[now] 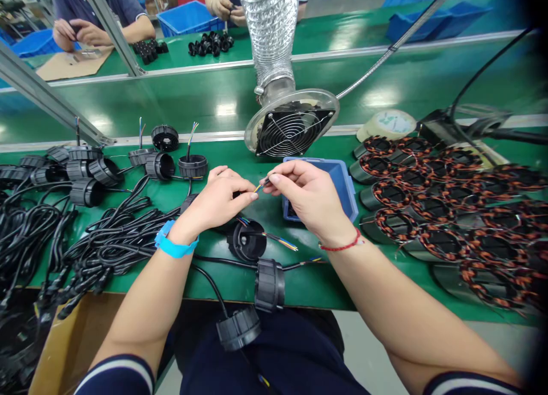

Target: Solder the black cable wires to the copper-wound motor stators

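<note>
My left hand (218, 198) pinches a thin yellow-green wire (257, 188) between thumb and forefinger. Opposite it, my right hand (305, 194) is closed at the wire's other end, its fingertips on a small dark piece (267, 181) too small to name. Just below the hands lies a black round cap (247, 241) with coloured wires (280, 242) coming out of it. Closer to my body, another black cap (269, 285) rests on its side on a black cable, and a third cap (238, 328) hangs at the table edge.
Behind my right hand stands a blue bin (345, 186). A fan hood (295, 129) on a foil duct hangs above. Copper-wound stators (440, 241) fill the right side; black cables (124, 241) and caps (85, 169) crowd the left. Co-workers' hands (88, 34) show across the bench.
</note>
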`<state>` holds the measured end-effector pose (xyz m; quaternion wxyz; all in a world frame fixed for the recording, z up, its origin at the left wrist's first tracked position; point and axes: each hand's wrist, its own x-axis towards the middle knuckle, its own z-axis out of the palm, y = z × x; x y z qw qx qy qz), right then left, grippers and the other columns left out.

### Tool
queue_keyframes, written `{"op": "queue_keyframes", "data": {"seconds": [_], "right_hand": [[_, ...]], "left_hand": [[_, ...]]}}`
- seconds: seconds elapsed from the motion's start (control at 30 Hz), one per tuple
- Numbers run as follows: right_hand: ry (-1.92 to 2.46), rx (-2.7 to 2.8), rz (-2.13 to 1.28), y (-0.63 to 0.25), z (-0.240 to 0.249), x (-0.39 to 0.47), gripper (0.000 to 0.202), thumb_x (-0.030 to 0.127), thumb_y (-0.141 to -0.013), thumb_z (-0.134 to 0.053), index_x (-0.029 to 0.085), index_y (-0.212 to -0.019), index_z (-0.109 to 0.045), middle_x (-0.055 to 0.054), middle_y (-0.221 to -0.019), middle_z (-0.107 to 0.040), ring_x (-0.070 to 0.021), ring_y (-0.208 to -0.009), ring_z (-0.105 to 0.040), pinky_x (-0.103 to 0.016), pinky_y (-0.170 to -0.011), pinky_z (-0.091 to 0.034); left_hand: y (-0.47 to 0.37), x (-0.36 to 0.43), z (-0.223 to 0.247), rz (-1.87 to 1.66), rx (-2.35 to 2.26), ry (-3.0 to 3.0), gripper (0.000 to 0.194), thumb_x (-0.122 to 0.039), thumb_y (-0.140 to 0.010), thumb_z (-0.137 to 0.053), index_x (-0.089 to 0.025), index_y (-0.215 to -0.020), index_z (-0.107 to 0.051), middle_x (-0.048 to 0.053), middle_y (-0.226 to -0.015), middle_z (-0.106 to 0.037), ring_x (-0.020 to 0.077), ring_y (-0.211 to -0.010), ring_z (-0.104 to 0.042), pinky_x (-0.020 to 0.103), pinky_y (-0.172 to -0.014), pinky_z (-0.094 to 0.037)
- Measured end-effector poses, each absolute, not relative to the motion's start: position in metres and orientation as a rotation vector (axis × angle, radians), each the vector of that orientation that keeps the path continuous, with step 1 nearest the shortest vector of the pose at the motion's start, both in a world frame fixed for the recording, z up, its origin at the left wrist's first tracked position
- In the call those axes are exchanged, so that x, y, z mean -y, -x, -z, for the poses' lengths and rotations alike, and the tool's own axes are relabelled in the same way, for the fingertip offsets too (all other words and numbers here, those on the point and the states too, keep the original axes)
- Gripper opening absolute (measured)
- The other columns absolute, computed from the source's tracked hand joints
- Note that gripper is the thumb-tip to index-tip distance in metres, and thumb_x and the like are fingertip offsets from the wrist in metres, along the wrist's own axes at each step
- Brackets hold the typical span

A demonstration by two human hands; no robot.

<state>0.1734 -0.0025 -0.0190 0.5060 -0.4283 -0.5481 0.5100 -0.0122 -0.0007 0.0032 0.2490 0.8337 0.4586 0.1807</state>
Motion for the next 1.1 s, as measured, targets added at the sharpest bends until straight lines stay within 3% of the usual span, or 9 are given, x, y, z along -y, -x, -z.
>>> {"op": "queue_keyframes", "data": {"seconds": [0.17, 0.3, 0.43, 0.6, 0.9, 1.1], "right_hand": [[1.026, 1.32, -1.242, -0.1719, 0.0184, 0.0043, 0.033, 0.05, -0.075, -0.074, 0.02, -0.08, -0.061, -0.001, -0.075, -0.069, -0.014, -0.068, -0.068, -0.029, -0.069, -0.055], [1.032, 1.41, -1.175, -0.1749, 0.019, 0.0042, 0.018, 0.037, -0.079, -0.068, 0.02, -0.078, -0.061, 0.001, -0.07, -0.066, -0.0125, -0.065, -0.063, -0.028, -0.065, -0.051], [1.108, 1.553, -1.042, -0.18, 0.0213, 0.0026, 0.01, 0.03, -0.081, -0.063, 0.02, -0.078, -0.062, 0.002, -0.07, -0.065, -0.0124, -0.066, -0.059, -0.028, -0.064, -0.046], [1.085, 1.583, -1.106, -0.1767, 0.0264, 0.0033, 0.011, 0.03, -0.083, -0.062, 0.02, -0.08, -0.063, 0.001, -0.074, -0.066, -0.013, -0.069, -0.06, -0.028, -0.066, -0.046], [1.053, 1.329, -1.235, -0.1744, 0.0225, 0.0011, 0.024, 0.041, -0.076, -0.072, 0.018, -0.077, -0.066, 0.0, -0.069, -0.065, -0.0128, -0.065, -0.059, -0.026, -0.06, -0.045], [0.977, 1.344, -1.251, -0.1743, 0.0208, 0.0017, 0.023, 0.04, -0.076, -0.074, 0.018, -0.077, -0.067, 0.0, -0.072, -0.066, -0.0121, -0.067, -0.06, -0.027, -0.066, -0.048]], "left_hand": [[0.0121, 0.0007, -0.003, -0.515, -1.233, -2.25, 0.017, -0.028, -0.09, -0.056, -0.021, -0.08, -0.068, -0.001, -0.082, -0.067, 0.0168, -0.093, -0.058, 0.048, -0.116, -0.021], [0.0114, -0.0002, -0.0014, -0.515, -1.236, -2.248, 0.015, -0.027, -0.089, -0.057, -0.021, -0.081, -0.068, -0.001, -0.082, -0.068, 0.017, -0.093, -0.058, 0.047, -0.114, -0.022], [0.0128, -0.0038, 0.0008, -0.558, -1.282, -2.217, 0.019, -0.031, -0.089, -0.056, -0.021, -0.079, -0.068, -0.001, -0.08, -0.07, 0.0182, -0.088, -0.058, 0.043, -0.107, -0.032], [0.0148, -0.0081, 0.0018, -0.566, -1.197, -2.161, 0.03, -0.034, -0.092, -0.049, -0.019, -0.075, -0.068, 0.001, -0.077, -0.071, 0.0182, -0.082, -0.06, 0.039, -0.098, -0.039], [0.0156, -0.008, 0.0033, -0.546, -1.185, -2.174, 0.027, -0.033, -0.091, -0.051, -0.02, -0.075, -0.069, 0.0, -0.075, -0.071, 0.0186, -0.083, -0.059, 0.041, -0.101, -0.037], [0.0163, -0.0076, 0.0062, -0.51, -1.164, -2.209, 0.027, -0.035, -0.092, -0.052, -0.022, -0.078, -0.071, -0.001, -0.078, -0.071, 0.0188, -0.086, -0.058, 0.041, -0.103, -0.033]]}}
